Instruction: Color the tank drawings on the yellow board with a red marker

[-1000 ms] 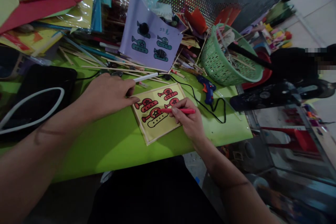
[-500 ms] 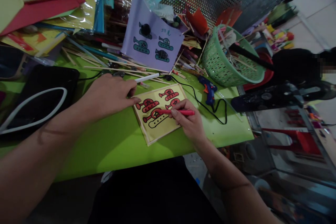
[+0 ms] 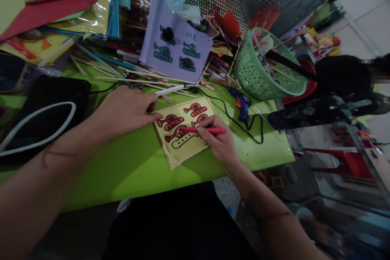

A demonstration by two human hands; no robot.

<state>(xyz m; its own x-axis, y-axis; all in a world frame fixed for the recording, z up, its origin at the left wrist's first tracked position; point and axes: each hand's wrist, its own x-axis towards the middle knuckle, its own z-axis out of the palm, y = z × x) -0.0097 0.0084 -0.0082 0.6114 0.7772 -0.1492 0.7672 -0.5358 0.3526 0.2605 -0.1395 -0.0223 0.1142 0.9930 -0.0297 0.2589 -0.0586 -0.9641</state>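
A yellow card (image 3: 190,153) with a thin pale stick border lies tilted on the green table, bearing several black-outlined tank drawings with stars. Most are coloured red; the lowest one has a red upper part and a yellow lower track. Pinched in my right hand (image 3: 219,140) is a red marker (image 3: 210,130), its tip on that lowest tank. My left hand (image 3: 128,105) rests at the card's upper left, thumb on the corner, fingers curled round a white pen (image 3: 170,90) that points right with a dark end. Part of a tank is hidden behind my right hand.
Behind the card stands a purple sheet (image 3: 175,44) with green tanks, among loose wooden sticks (image 3: 146,74). A blue glue gun (image 3: 242,103) with a black cord lies to the right, beside a green basket (image 3: 258,79). A black case (image 3: 57,93) sits left.
The red marker and my right hand have shifted very slightly left over the lowest tank. My left hand stays at the card's corner. The view has moved a little.
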